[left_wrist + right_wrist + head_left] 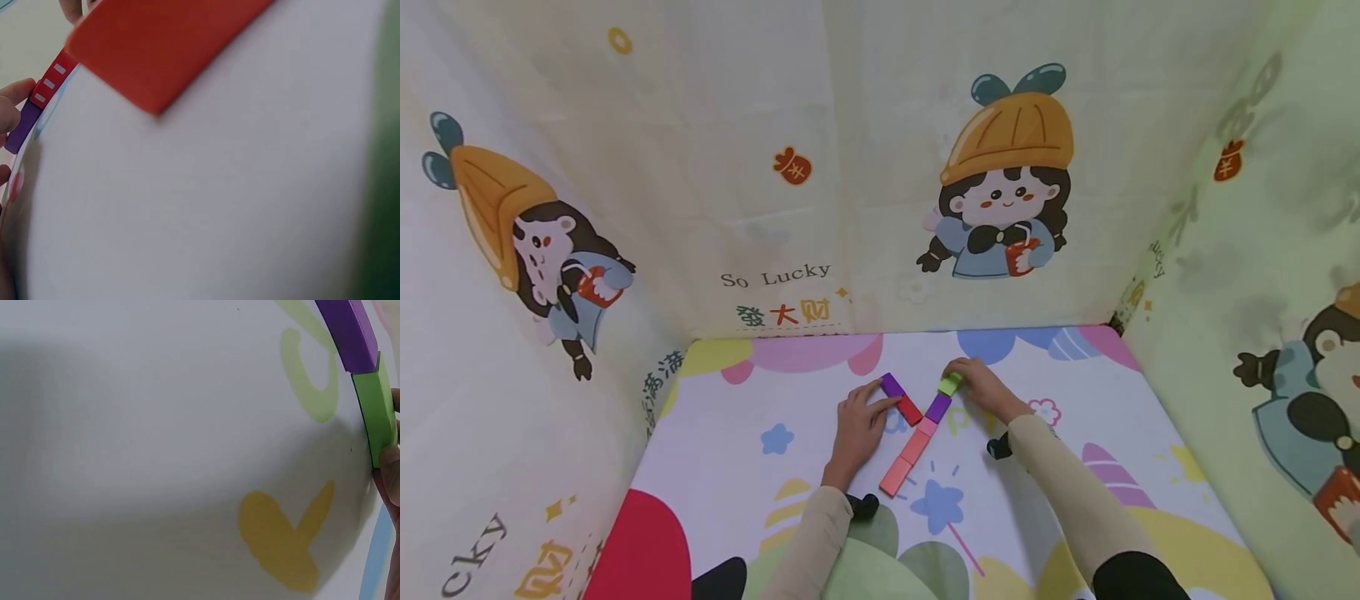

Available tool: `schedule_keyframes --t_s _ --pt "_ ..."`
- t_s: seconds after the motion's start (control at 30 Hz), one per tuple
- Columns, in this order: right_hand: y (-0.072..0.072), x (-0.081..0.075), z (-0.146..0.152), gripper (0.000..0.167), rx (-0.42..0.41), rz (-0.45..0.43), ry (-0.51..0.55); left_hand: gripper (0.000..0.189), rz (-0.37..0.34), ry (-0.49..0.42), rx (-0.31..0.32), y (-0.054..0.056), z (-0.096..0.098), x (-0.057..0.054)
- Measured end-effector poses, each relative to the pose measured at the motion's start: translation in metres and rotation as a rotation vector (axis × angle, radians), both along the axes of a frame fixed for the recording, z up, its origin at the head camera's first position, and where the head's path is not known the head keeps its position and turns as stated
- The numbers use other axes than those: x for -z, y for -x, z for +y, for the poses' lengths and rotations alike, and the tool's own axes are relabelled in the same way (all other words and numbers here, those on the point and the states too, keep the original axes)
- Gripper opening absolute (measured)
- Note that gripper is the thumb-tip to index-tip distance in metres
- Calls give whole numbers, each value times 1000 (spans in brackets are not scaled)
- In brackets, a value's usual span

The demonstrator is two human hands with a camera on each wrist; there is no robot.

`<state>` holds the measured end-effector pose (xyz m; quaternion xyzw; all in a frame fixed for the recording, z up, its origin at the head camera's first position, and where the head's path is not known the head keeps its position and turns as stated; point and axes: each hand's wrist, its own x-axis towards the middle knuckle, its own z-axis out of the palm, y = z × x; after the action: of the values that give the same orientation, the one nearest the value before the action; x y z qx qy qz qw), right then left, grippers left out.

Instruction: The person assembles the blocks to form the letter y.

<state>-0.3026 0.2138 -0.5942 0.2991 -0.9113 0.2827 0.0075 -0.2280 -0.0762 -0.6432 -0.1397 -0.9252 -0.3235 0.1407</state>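
Colored blocks lie end to end on the table in a Y shape. The long line has two salmon blocks (895,477), a pink block (927,427), a purple block (937,407) and a green block (951,383). A red block (911,410) and a second purple block (891,384) form the left branch. My left hand (857,425) holds that second purple block between thumb and index finger, the thumb near its joint with the red one. With its fingertips, my right hand (988,390) pinches the green block (377,415), whose end meets the purple block (351,334).
A printed cloth with stars and clouds covers the table (737,475). Cartoon-printed curtains (880,167) rise at the back and both sides. An orange-red block (162,44) looms close in the left wrist view. Black straps (863,507) are on the wrists.
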Motion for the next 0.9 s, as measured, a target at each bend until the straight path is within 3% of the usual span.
schedule_keyframes --t_s 0.33,0.67,0.83,0.9 --pt "-5 1 4 47 19 22 4 32 37 -10 0 2 2 -2" --pt "-13 5 1 53 55 -14 7 32 -12 -3 0 0 2 2" --pt "-24 7 -10 54 124 66 29 33 0 4 2 0 0 3" --pt "-29 11 -17 46 147 117 44 32 5 1 2 0 -2 2"
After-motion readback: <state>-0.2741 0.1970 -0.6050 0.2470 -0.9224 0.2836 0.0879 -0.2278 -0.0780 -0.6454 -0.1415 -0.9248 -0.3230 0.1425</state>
